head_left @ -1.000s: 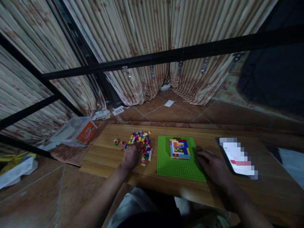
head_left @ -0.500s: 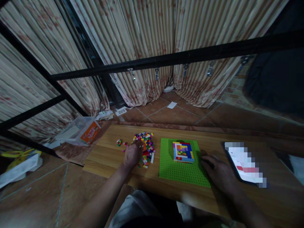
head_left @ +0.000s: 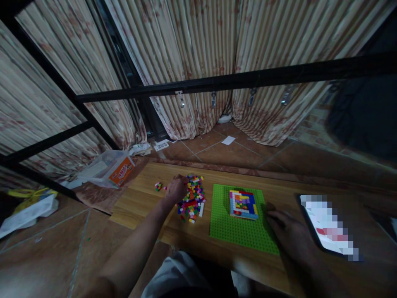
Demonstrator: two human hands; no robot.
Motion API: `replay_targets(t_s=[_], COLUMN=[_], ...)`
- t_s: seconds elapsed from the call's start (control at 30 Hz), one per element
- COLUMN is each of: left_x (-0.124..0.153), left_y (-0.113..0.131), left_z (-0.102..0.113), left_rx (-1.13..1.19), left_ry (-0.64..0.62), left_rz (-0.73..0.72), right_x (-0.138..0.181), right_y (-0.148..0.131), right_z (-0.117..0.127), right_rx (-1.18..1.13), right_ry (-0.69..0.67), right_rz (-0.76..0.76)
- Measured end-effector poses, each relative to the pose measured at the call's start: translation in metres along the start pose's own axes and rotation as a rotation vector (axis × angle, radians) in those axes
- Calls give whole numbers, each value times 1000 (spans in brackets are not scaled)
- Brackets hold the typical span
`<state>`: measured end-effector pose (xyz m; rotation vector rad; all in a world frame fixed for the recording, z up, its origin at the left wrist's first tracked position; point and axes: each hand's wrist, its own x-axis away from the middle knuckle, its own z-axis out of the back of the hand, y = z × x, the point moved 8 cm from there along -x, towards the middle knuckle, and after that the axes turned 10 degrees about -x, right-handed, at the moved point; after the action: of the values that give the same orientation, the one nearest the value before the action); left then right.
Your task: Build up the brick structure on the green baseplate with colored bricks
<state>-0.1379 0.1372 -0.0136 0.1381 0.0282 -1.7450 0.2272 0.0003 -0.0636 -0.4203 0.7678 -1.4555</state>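
Note:
My left hand is at the upper left side of a pile of small coloured building bricks. Its fingers point down, bent together, and whatever is between them is hidden. To the right of the pile lies a green studded baseplate. A low rectangular build of multicoloured bricks sits on its upper part, with a white and light blue front edge. My right hand rests by the baseplate's right edge, fingers loosely bent and a gap between thumb and index finger. No brick shows in it.
A phone with a lit, blurred screen lies right of my right hand on the wooden table. A small brick cluster sits left of the pile. Beyond the table are a clear plastic box, a black metal bar and curtains.
My left hand has moved away from me, toward the pile's far left side, uncovering more bricks. My right hand stays beside the baseplate. The whole view has shifted slightly.

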Motion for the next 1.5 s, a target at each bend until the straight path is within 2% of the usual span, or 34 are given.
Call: replay_targets(t_s=[0.23, 0.73, 0.8, 0.87, 0.93, 1.0, 1.1, 1.17, 1.3, 1.4, 1.5], left_x=[-6, 19, 21, 25, 31, 41, 59, 71, 90, 106, 123], left_y=[2, 15, 18, 24, 36, 55, 85, 102, 125, 138, 144], left_z=[-8, 12, 15, 17, 14, 12, 12, 15, 21, 21, 16], left_rx=[-6, 128, 331, 637, 993, 1361, 1744, 1874, 2045, 2116, 2139], left_ry=[-7, 26, 34, 23, -43, -169, -386, -511, -693, -835, -961], left_rz=[-17, -34, -10, 13, 23, 25, 49, 66, 63, 37, 50], right_x=[-1, 0, 0, 0, 0, 0, -1, -3, -1, 6, 14], right_y=[2, -2, -3, -4, -6, -12, -40, -75, -155, -184, -192], right_z=[-1, -1, -1, 0, 2, 9, 24, 31, 27, 17, 3], right_rx=[9, -31, -44, -75, -135, -213, -334, -423, -528, -530, -544], right_ry=[-11, -11, -4, 7, 37, 94, 172, 172, 14, -38, -81], right_rz=[-14, -37, -19, -9, -23, -62, -93, -29, 209, 283, 308])
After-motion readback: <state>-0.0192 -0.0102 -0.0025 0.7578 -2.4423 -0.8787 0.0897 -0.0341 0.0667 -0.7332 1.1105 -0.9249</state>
